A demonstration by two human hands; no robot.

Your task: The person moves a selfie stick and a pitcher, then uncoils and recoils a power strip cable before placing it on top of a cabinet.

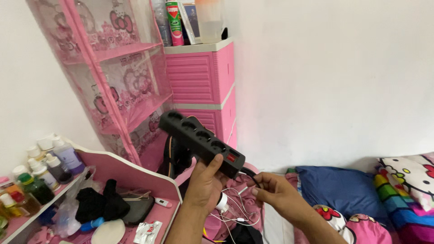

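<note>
Head view: left hand (205, 180) wrapped round the near end of a black power strip (202, 141), thumb lying up its side beside the red switch (231, 157), fingers closed underneath and mostly hidden. Strip held up in the air, tilted, far end rising toward the pink drawer cabinet (205, 77), four round sockets facing up and all empty. Right hand (278, 194) just beside it, fingers (260, 183) pinched narrow on the black cord (250, 175) right where it leaves the strip's near end. Rest of the cord dropping out of sight behind the hands.

Below the hands, a tangle of white cables (237, 210) and a white plug lying on pink cloth. At left, a pink shelf (135, 171) carrying bottles (45, 167), dark pouches and a small foil sachet near its front edge. At right, a bed with a blue pillow (341, 187) and a bright cartoon pillow at the far right edge.

Step in hand, judging by the grip: strip lifted free and steadied, cord being sorted or straightened at its root. Next move likely calling for a firm left hold while sliding the right pinch along the cord, keeping clear of the white cables underneath to avoid snagging
</note>
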